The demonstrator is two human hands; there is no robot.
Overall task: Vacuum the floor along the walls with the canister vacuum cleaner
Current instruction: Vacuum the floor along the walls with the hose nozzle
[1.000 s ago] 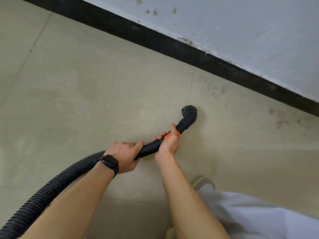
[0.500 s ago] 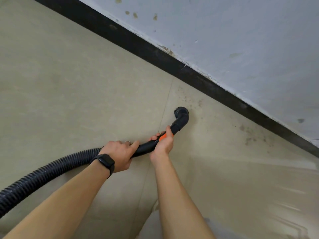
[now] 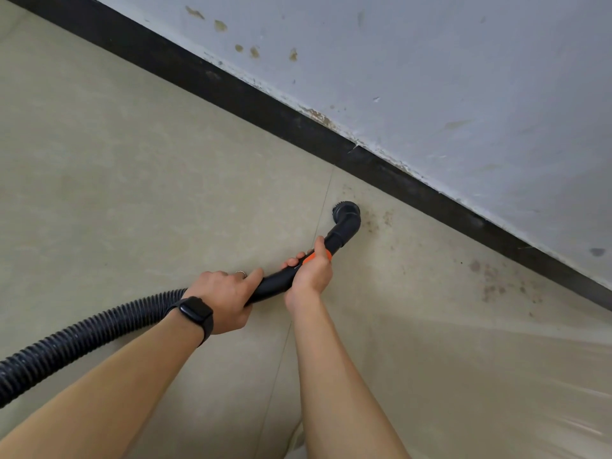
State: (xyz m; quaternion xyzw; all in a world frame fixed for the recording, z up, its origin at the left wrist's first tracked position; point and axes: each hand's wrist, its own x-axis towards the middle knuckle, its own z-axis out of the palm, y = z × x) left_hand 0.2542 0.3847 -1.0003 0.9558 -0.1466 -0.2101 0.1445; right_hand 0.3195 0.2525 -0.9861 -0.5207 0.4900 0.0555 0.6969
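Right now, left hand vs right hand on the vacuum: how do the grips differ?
The left hand grips the rear of the handle where the ribbed hose joins; the right hand grips further forward at the orange collar, nearer the nozzle. The left wears a black watch and a ring; the right is bare. Both are closed around the black tube.

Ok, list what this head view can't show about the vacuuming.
- Canister: out of frame; the hose runs off the left edge.
- Nozzle mouth: faces the floor, so contact and suction can't be told.
- Orange part: mostly under the right hand.
- Handle middle: covered by the left hand.
- Lower right floor: blurred.
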